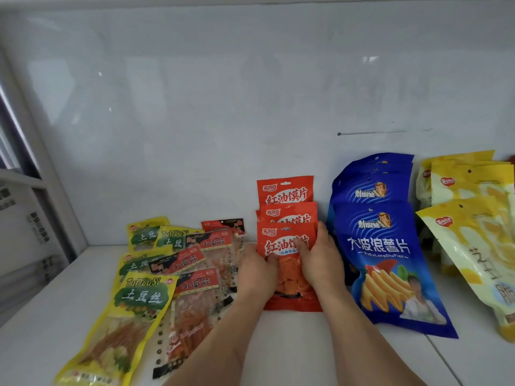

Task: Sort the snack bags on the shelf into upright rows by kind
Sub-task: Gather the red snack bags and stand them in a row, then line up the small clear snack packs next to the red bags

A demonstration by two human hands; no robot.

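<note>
White shelf (292, 344) boards ran back to a pale wall. From the head view, sorting looked about half done: red bags (285, 190), blue bags (373, 179) and pale yellow bags (471, 185) already stood in rows by kind, while the green-yellow bags (139, 302) and clear red-label bags (195, 302) at left lay flat and overlapping. The left hand (257, 270) and right hand (320, 260) each gripped an edge of the front red bag (281, 243), fingers curled round it, at the head of its row.

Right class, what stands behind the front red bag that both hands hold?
Behind the front red bag, gripped by the left hand and right hand, stand two more red bags of the same kind. Only their tops show; their lower parts are covered.
</note>
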